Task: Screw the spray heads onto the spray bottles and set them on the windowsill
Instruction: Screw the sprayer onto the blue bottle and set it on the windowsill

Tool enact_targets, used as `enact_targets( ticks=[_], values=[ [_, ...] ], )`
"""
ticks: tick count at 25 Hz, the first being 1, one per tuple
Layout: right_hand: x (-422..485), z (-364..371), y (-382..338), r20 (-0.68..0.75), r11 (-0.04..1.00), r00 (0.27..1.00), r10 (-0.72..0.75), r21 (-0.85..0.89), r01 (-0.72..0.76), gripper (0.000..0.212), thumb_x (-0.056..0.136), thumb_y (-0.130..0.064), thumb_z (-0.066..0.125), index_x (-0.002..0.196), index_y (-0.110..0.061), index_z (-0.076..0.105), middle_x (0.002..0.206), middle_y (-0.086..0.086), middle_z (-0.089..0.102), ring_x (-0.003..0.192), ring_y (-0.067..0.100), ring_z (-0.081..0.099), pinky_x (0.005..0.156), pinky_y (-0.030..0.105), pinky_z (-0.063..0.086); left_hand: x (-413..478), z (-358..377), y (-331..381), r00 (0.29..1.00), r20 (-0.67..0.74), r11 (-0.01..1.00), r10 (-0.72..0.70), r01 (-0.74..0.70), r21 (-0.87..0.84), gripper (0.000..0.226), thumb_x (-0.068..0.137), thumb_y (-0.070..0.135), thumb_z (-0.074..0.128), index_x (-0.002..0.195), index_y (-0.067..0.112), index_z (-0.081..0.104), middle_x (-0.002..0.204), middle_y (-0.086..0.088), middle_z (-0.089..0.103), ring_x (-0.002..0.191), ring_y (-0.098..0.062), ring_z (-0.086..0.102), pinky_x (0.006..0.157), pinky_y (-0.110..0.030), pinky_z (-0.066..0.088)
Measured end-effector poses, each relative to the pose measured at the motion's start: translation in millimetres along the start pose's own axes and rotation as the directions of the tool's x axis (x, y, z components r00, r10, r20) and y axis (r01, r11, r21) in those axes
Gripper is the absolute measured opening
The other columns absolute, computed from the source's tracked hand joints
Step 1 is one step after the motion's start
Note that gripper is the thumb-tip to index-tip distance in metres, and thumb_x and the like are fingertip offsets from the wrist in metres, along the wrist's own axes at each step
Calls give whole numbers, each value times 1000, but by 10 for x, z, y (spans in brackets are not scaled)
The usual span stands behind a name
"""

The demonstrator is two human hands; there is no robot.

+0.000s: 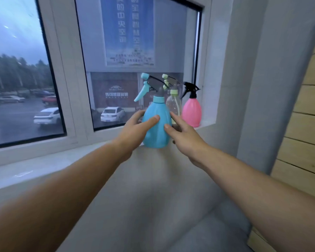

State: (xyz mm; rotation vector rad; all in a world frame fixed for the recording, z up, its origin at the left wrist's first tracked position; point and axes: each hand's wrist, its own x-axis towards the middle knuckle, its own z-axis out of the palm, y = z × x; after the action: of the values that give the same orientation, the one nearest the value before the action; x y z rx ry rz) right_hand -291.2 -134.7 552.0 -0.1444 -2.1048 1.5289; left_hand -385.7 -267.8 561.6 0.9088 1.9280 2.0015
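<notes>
Reaching out with both arms, the person has the blue bottle [157, 124] between their hands right at the front edge of the windowsill [44, 166]. The left hand [135, 130] is curled loosely around the bottle's left side, thumb lying across the front and fingers wrapping round the back, so it looks like a light hold. The right hand [182, 131] is mostly spread, fingers straight, with the fingertips up against the bottle's right side; can't really tell if it's gripping or just steadying. The bottle stands upright with its blue spray head [147, 84] already on, trigger pointing left. Just behind it, partly hidden, is a clear bottle [175, 105] with a pale green spray head [168, 81], and further right near the corner of the window sits a pink bottle [191, 111] with a black spray head [190, 88]. All three are upright on the sill. Through the glass there are parked cars [46, 116] and some trees [16, 71].
</notes>
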Motion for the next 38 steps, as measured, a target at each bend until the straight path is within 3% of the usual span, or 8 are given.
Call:
enact_targets(
  ticks=[9,13,22,25,28,31,34,38],
  values=[
    [696,274,228,-56,994,998,23,-107,-29,47,97,-23,53,143,-26,45,124,4,66,105,18,64,74,20,48,644,-192,-300,971,-215,994,-105,98,-44,81,48,57,81,115,19,58,121,-10,69,108,-30,71,98,-51,56],
    [788,268,333,-62,987,998,24,-155,-34,50,97,-26,53,146,-29,42,129,3,64,113,19,63,92,30,49,691,-142,-329,966,-229,993,-120,122,-6,64,67,50,79,119,19,57,120,-8,68,107,-28,70,97,-50,56],
    [895,242,423,-66,987,997,38,-154,-48,58,95,-26,56,150,-30,35,130,5,64,111,19,64,95,32,51,823,-111,-421,962,-258,995,-92,99,14,55,77,46,79,119,17,59,120,-10,70,106,-29,70,96,-49,57],
    [881,232,393,-59,987,998,35,-154,-44,62,95,-25,57,151,-30,32,135,4,60,111,19,63,92,29,49,807,-114,-414,960,-267,994,-78,97,56,64,78,48,78,129,16,56,126,-8,68,109,-27,69,99,-47,55],
    [830,194,351,-90,982,995,49,-179,-64,66,94,-29,58,152,-29,27,146,8,49,128,22,53,102,32,43,729,-108,-378,959,-267,990,-97,121,77,86,73,53,79,144,16,45,135,-5,60,118,-26,64,104,-45,51],
    [721,109,318,-149,981,988,43,-179,-70,60,93,-33,58,148,-27,36,145,7,50,126,21,52,103,34,43,615,-111,-318,955,-272,984,-117,149,100,86,78,53,77,147,16,40,141,-3,53,125,-24,55,108,-39,45],
    [485,0,345,-173,983,984,32,-170,-62,49,91,-36,61,138,-28,48,133,1,57,113,17,59,95,35,50,356,-96,-236,951,-302,979,-63,118,166,76,85,51,73,143,15,41,126,1,52,113,-20,53,97,-35,43],
    [47,-104,565,-145,988,988,50,-136,-70,33,88,-30,66,120,-26,59,109,-2,65,97,17,66,91,38,56,-132,-53,-290,972,-231,968,33,27,249,50,83,50,74,113,14,56,85,-4,60,74,-17,59,73,-40,56]
  ],
)
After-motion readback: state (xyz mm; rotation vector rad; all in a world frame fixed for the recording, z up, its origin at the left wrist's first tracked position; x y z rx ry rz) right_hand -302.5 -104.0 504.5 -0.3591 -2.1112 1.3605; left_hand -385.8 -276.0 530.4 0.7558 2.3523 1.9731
